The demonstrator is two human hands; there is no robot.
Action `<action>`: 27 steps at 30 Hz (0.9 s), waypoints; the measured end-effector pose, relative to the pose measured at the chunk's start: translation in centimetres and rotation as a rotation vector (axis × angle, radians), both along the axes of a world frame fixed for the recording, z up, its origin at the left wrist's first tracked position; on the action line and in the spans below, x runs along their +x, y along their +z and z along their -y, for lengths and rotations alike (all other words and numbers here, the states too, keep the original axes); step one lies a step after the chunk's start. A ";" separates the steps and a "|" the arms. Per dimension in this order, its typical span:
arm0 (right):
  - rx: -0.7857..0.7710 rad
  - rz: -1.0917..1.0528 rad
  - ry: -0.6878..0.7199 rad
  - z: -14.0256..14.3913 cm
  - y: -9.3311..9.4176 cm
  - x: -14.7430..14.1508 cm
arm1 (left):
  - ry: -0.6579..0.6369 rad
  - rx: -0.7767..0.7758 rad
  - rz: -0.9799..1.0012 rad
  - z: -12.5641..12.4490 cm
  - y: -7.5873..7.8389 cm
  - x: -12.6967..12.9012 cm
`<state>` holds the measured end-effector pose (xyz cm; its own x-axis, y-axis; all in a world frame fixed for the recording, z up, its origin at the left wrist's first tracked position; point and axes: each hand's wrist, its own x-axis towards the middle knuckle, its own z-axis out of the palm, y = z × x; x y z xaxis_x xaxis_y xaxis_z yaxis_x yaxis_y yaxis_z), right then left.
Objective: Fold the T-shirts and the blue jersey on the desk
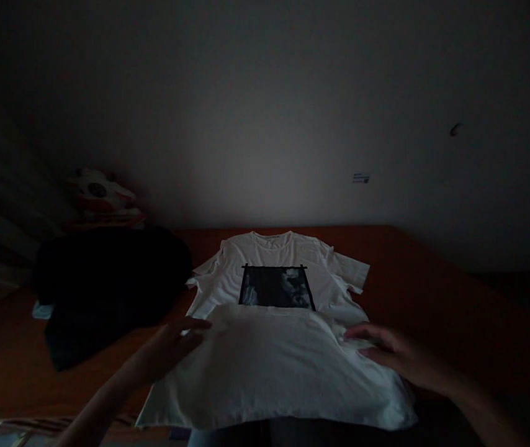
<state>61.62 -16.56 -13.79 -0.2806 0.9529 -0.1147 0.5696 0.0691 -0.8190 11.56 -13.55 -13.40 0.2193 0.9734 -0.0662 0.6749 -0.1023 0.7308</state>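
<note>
A white T-shirt (274,347) with a dark square print (277,287) lies flat on an orange bed (414,273). Its lower part is folded up over the body, the folded edge running just below the print. My left hand (176,344) rests with spread fingers on the left end of that folded edge. My right hand (383,347) lies flat on the right end, fingers pointing inward. Neither hand visibly grips the cloth.
A heap of dark clothing (107,285) sits on the bed to the left of the shirt. Behind it lies a pale plush toy (100,195). A plain wall rises behind the bed. The room is dim.
</note>
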 end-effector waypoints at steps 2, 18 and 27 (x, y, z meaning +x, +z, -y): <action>0.081 -0.059 -0.108 -0.6 0.7 -0.3 | 0.099 0.076 0.090 -0.2 1.3 0.6; 0.432 0.342 -0.217 0.4 -5.0 0.7 | -0.183 0.577 -0.483 1.5 -6.0 0.6; 0.611 0.329 -0.201 -3.4 -3.5 -3.6 | 0.120 0.559 -0.359 -7.0 -4.5 0.4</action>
